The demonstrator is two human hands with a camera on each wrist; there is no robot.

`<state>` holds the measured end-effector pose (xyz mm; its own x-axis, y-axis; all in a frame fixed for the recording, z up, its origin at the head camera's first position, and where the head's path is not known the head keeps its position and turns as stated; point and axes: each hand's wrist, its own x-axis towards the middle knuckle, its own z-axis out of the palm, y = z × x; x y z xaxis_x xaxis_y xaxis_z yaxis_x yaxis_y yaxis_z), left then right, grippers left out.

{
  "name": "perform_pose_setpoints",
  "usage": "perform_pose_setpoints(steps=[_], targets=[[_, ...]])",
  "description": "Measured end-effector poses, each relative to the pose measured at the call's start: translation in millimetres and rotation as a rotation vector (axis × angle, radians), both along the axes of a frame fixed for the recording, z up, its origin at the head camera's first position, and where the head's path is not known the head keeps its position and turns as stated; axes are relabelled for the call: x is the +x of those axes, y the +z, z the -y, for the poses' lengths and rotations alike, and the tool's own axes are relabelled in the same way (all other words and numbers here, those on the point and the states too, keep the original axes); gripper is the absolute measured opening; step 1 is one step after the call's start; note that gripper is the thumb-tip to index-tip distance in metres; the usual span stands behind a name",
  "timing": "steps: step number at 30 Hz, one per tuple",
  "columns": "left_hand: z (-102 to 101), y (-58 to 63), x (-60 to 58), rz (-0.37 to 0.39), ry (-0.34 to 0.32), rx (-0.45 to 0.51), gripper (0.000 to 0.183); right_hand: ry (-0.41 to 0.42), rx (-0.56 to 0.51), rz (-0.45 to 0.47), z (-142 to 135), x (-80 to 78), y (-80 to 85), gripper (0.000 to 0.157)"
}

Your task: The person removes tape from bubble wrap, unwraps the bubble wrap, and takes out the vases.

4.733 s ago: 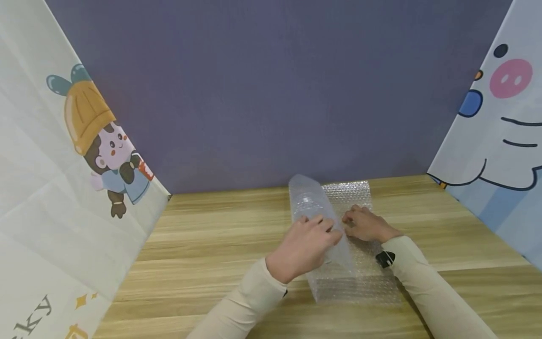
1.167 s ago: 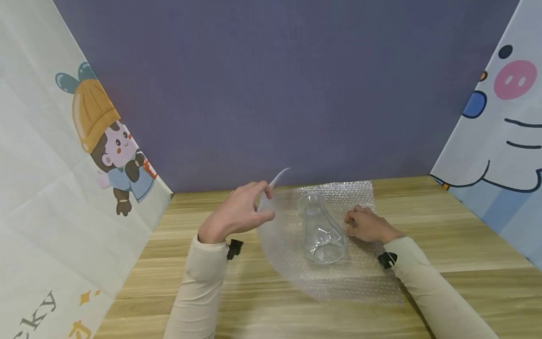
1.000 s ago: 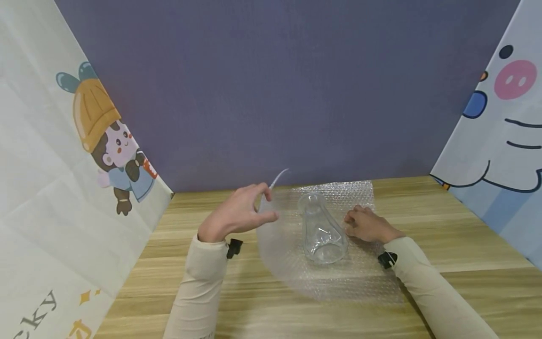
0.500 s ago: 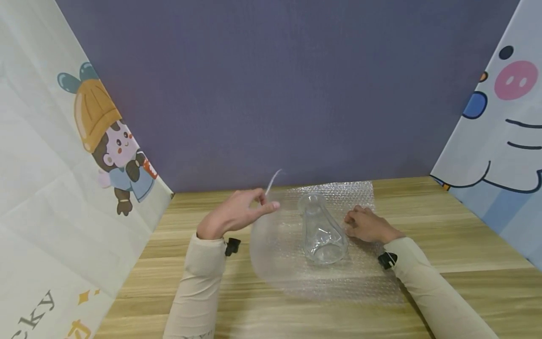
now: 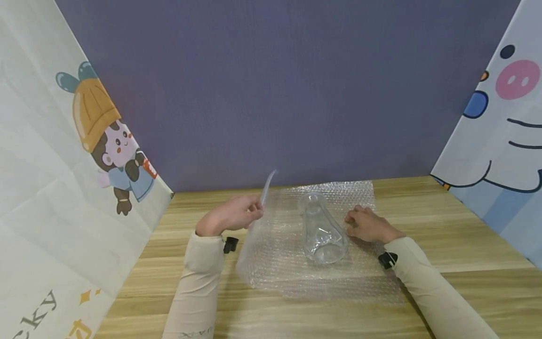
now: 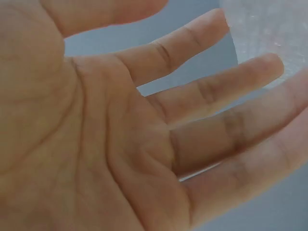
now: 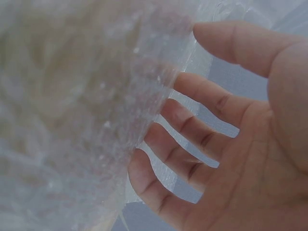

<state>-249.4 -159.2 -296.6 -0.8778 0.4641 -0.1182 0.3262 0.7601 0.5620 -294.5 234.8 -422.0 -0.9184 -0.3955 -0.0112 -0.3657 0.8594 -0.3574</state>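
Note:
A clear glass conical flask [image 5: 322,235] lies on its side on a sheet of bubble wrap [image 5: 283,263], its neck pointing away and its base nearer. My left hand [image 5: 232,216] is at the sheet's raised left edge, fingertips against it. In the left wrist view its fingers [image 6: 207,91] look straight and the thumb stands apart from them, with bubble wrap behind the tips. Right of the flask, my right hand [image 5: 367,225] rests its fingertips on the wrap. The right wrist view shows its loosely bent fingers [image 7: 183,127] touching the wrap. The fingertip contact is partly hidden.
The wood-grain table [image 5: 237,310] extends around the wrap. A dark blue-grey panel [image 5: 271,94] stands behind it. A white cartoon-printed side panel [image 5: 34,155] rises at the left, and another side panel [image 5: 508,141] at the right.
The wrap's left part, earlier folded over the flask, is drawn back leftward, uncovering the flask. My left hand has moved left and slightly down with that edge. The right hand stays nearly still.

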Motion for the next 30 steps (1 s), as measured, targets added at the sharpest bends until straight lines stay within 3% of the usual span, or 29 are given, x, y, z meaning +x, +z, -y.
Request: perform_pose_setpoints(steps=[9, 17, 30], targets=[[4.9, -4.2, -4.4, -0.011, -0.021, -0.062, 0.022, -0.001, 0.002, 0.005, -1.0, -0.1, 0.0, 0.035], [9.5, -5.4, -4.7, 0.023, 0.037, -0.125, 0.027, -0.006, 0.0, 0.008, -0.4, -0.3, -0.9, 0.035], [13.2, -7.0, -9.0, 0.001, 0.024, -0.186, 0.023, -0.007, 0.0, 0.007, -1.6, -2.2, -2.9, 0.035]])
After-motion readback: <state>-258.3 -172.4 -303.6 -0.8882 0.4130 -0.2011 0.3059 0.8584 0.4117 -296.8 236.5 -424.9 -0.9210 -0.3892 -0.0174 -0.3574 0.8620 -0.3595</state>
